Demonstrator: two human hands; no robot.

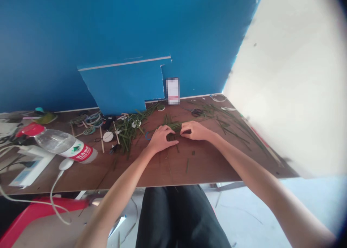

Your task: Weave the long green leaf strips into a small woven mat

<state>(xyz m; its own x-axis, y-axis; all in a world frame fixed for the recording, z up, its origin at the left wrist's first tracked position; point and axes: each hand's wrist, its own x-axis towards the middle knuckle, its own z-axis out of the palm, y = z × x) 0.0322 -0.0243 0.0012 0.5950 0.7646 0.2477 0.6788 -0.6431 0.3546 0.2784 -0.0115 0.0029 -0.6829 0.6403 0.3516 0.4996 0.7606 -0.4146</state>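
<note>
My left hand [162, 139] rests on the brown tabletop, its thumb stretched to the right and apart from the curved fingers. Close on its right, my right hand [196, 130] has its fingers curled in to the thumb in a pinch. What the pinch holds, if anything, is too small to make out. Narrow green leaf strips [175, 126] lie just behind and between both hands. A small blue ring-like thing [148, 136] shows beside my left hand. Short green scraps [187, 165] lie on the table in front of my hands.
A heap of leaf strips [127, 132] lies left of my hands; more strips [233, 127] spread right. Dark-handled scissors [197, 112] lie behind. A water bottle [66, 145], a power strip [32, 168] and a white cable [52, 190] are at left. Blue and white walls border the table.
</note>
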